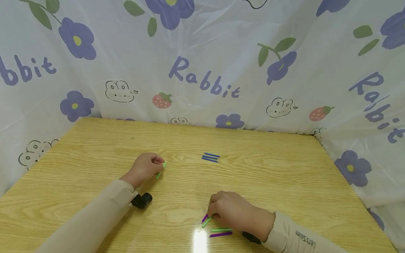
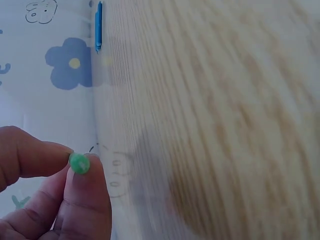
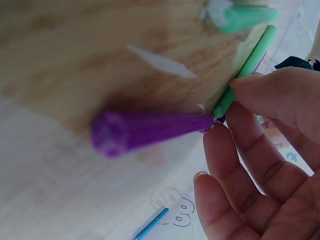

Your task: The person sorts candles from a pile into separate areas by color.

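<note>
My left hand [image 1: 146, 169] pinches a thin green candle [image 1: 159, 173] between thumb and forefinger, left of the table's middle. In the left wrist view, that green candle [image 2: 80, 163] points its round end at the camera. Nearer the front, my right hand [image 1: 232, 210] holds a green candle [image 3: 252, 65] at its thumb and fingertips. A purple candle [image 3: 150, 131] meets those fingertips; whether it is gripped too, I cannot tell. Beside this hand lie another green candle [image 1: 221, 230] and a purple candle [image 1: 220, 234], side by side.
Three blue candles [image 1: 210, 158] lie roughly parallel farther back on the wooden table [image 1: 269, 161]. A printed curtain [image 1: 202, 45] hangs along the table's back and sides. Black wrist cameras [image 1: 142, 200] sit under both sleeves. Light glares off the front of the table.
</note>
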Demonstrator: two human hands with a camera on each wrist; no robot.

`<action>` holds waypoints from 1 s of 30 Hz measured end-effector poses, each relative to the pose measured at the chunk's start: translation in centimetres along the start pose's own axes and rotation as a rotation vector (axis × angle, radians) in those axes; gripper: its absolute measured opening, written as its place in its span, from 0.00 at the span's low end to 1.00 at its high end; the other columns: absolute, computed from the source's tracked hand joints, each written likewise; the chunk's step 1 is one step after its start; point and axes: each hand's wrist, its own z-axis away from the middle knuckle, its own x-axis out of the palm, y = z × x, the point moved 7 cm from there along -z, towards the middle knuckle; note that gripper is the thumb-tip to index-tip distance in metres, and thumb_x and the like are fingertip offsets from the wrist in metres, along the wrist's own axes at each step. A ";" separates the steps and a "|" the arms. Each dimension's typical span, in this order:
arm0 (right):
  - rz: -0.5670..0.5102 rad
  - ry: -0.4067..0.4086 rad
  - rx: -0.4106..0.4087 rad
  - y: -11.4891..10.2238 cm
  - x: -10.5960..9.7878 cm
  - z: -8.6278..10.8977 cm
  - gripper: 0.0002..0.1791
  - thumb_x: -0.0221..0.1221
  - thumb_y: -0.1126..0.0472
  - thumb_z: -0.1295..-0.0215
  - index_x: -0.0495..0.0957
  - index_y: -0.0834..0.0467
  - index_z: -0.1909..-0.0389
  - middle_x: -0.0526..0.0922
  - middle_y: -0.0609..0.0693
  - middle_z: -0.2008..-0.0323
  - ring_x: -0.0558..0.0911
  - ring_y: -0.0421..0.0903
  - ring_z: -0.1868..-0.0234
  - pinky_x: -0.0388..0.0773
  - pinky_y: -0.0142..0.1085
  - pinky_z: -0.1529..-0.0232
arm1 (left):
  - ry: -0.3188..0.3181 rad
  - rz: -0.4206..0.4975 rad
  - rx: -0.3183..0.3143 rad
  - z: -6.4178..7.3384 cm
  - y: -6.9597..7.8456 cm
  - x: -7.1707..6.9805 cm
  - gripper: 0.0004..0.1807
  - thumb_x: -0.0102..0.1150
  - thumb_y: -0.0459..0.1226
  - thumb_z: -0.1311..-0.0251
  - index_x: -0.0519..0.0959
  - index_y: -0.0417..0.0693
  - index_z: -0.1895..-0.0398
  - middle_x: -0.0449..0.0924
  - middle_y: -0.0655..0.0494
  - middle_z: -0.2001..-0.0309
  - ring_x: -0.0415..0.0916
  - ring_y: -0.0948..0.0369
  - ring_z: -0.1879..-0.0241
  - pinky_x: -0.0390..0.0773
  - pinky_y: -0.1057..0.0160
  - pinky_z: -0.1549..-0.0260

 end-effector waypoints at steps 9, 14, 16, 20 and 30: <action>0.017 0.011 0.000 -0.2 -0.2 0.0 0.10 0.61 0.67 0.52 0.84 0.48 0.74 0.78 0.38 0.72 0.73 0.32 0.71 0.68 0.21 0.71 | 0.013 -0.029 -0.024 -0.4 -0.1 -0.3 0.12 0.50 0.29 0.46 0.73 0.34 0.58 0.73 0.47 0.66 0.68 0.57 0.71 0.70 0.63 0.74; -0.002 -0.006 0.005 -0.1 -0.2 -0.1 0.10 0.60 0.67 0.50 0.84 0.48 0.73 0.79 0.38 0.72 0.74 0.32 0.70 0.68 0.21 0.70 | 0.019 -0.042 -0.014 -0.8 -0.2 -0.5 0.13 0.50 0.29 0.47 0.73 0.34 0.57 0.73 0.47 0.66 0.68 0.57 0.72 0.69 0.64 0.75; -0.012 -0.008 0.007 -0.1 -0.2 0.0 0.09 0.60 0.66 0.50 0.84 0.48 0.73 0.79 0.39 0.72 0.74 0.32 0.70 0.69 0.21 0.70 | 0.020 -0.049 -0.005 -0.9 -0.1 -0.5 0.13 0.50 0.29 0.47 0.73 0.33 0.57 0.73 0.47 0.66 0.69 0.58 0.71 0.69 0.64 0.75; -0.017 -0.002 0.006 -0.1 -0.1 0.0 0.09 0.61 0.66 0.50 0.84 0.48 0.73 0.79 0.39 0.72 0.74 0.32 0.70 0.68 0.20 0.70 | 0.018 -0.059 0.007 -1.1 -0.1 -0.6 0.13 0.50 0.29 0.47 0.73 0.33 0.58 0.73 0.46 0.66 0.69 0.58 0.71 0.70 0.64 0.74; 0.002 -0.009 0.009 0.0 0.1 0.0 0.10 0.61 0.66 0.51 0.84 0.47 0.73 0.79 0.38 0.72 0.73 0.32 0.71 0.68 0.21 0.71 | -0.001 -0.065 -0.013 -1.8 -0.6 -0.4 0.13 0.51 0.30 0.46 0.72 0.33 0.57 0.72 0.46 0.66 0.70 0.58 0.73 0.70 0.64 0.75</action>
